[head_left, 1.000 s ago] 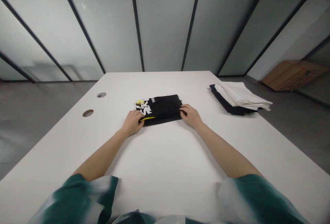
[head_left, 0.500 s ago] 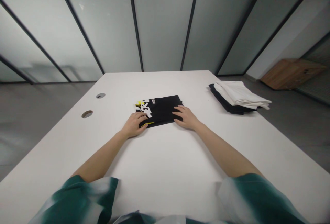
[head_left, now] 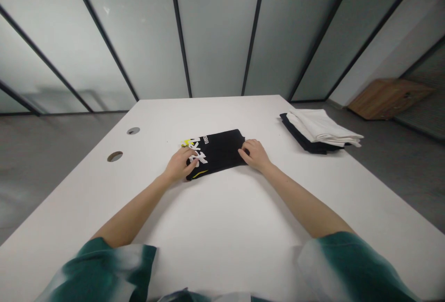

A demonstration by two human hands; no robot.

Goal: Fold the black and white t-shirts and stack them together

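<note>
A folded black T-shirt (head_left: pixel 224 148) with white lettering and a yellow print at its left end lies on the white table. My left hand (head_left: pixel 181 163) grips its left edge, with the thumb and fingers over the lettering. At the opposite end, my right hand (head_left: pixel 255 154) has its fingers curled and pinches the right edge. The fingertips of both hands are partly hidden against the cloth.
On the right side of the white table (head_left: pixel 222 218) lies a stack of folded clothes, a white one (head_left: pixel 321 126) over a black one (head_left: pixel 302 141). Two round holes (head_left: pixel 115 156) pierce the tabletop at left. Frosted glass panels stand behind; a wooden cabinet (head_left: pixel 385 98) is at far right.
My right hand has shifted from lying on top of the T-shirt to its right edge, fingers now curled. The T-shirt's near left corner has come slightly toward me, showing more lettering.
</note>
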